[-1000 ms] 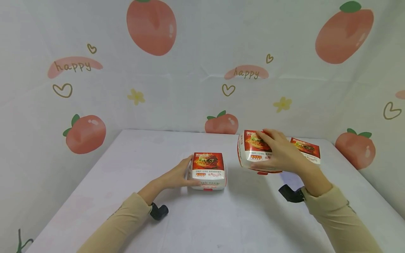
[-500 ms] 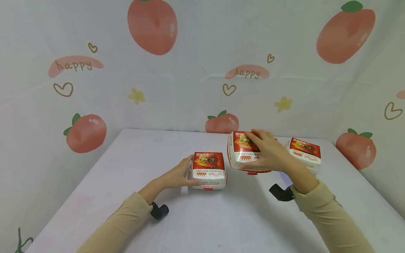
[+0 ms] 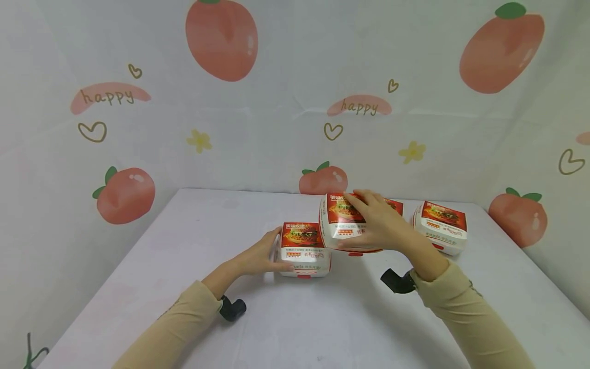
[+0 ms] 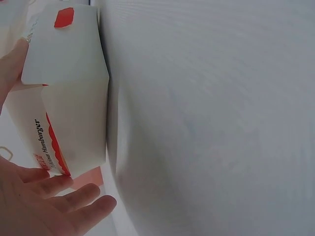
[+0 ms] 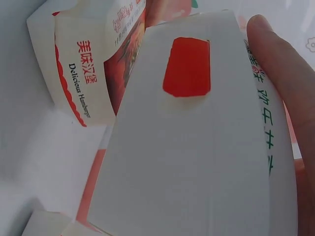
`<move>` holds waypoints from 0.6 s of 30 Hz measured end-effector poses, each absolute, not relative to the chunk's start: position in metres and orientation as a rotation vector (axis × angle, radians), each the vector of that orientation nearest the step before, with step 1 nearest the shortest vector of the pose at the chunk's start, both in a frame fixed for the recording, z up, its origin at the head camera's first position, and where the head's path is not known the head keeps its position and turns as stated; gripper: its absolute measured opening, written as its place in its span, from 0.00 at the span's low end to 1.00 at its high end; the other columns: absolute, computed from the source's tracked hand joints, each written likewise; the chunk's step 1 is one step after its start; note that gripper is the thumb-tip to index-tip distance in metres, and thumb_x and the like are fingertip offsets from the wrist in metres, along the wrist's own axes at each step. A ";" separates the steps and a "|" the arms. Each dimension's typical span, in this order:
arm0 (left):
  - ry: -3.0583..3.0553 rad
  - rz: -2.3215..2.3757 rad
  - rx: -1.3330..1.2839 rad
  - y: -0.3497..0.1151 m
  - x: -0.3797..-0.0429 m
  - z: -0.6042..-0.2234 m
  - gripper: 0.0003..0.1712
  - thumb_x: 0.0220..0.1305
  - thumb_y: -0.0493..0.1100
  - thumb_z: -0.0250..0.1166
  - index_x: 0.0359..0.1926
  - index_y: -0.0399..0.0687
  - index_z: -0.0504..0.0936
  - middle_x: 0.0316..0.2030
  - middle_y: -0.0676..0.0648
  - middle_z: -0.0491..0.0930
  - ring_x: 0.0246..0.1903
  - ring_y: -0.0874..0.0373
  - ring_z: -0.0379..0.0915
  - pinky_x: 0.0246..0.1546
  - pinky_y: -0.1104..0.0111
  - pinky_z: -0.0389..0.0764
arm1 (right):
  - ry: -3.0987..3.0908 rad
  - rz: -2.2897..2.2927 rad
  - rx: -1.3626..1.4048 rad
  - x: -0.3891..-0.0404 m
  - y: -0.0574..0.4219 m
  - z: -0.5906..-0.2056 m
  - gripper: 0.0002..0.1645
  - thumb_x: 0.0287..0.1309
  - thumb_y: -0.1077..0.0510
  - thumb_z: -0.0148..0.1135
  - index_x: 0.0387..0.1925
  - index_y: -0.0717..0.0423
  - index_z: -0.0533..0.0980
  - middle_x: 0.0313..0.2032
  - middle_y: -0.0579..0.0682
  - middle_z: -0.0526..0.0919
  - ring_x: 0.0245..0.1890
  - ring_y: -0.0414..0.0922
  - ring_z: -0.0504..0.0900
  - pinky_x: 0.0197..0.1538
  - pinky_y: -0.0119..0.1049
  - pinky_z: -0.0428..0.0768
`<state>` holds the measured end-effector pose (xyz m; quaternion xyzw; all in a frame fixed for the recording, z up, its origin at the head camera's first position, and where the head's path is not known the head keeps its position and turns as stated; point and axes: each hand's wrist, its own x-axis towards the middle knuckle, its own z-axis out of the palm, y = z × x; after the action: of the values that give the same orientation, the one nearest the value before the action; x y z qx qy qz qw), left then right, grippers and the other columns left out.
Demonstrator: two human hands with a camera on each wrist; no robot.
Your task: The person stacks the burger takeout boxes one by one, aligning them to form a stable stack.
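Left hand [image 3: 257,254] grips left end of red-and-white printed cardboard burger box [image 3: 301,252], standing mid-table, between left and right edges of white table [image 3: 295,328]; thumb on front, other fingers mostly hidden in head view. Right hand [image 3: 379,225] grips second red-and-white cardboard burger box [image 3: 342,223], raised off table; palm covers its right part, and it hides first box's right top corner. Whether those two boxes touch, cannot tell. Third red-and-white cardboard burger box [image 3: 441,228] sits near table's far right corner. Red printed panel [image 3: 395,205] shows behind right hand, toward far edge, rest hidden. Beige sleeves [image 3: 470,318] cut off by frame; green strokes [image 3: 30,353] past table's near left corner, unclear what
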<state>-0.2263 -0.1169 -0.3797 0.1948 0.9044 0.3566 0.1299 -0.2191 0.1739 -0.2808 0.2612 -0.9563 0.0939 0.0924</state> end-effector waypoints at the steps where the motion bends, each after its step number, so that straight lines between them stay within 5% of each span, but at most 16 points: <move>1: 2.628 1.042 0.567 -0.117 -0.226 -0.380 0.63 0.48 0.60 0.71 0.72 0.41 0.42 0.72 0.37 0.47 0.72 0.42 0.44 0.68 0.45 0.54 | -2.843 0.282 0.774 -0.219 0.173 -0.281 0.64 0.34 0.29 0.70 0.69 0.52 0.57 0.66 0.60 0.60 0.66 0.60 0.58 0.60 0.60 0.70; 18: 2.629 1.068 0.549 -0.117 -0.226 -0.380 0.63 0.46 0.58 0.72 0.71 0.38 0.44 0.71 0.37 0.49 0.71 0.41 0.47 0.67 0.45 0.57 | -2.804 0.330 0.860 -0.224 0.158 -0.290 0.64 0.33 0.28 0.70 0.69 0.53 0.57 0.64 0.60 0.61 0.63 0.57 0.61 0.62 0.56 0.69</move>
<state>-0.2256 -0.1167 -0.3797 0.1885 0.9024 0.3666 0.1253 -0.2243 0.1578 -0.2896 0.2902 -0.9457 0.1113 0.0950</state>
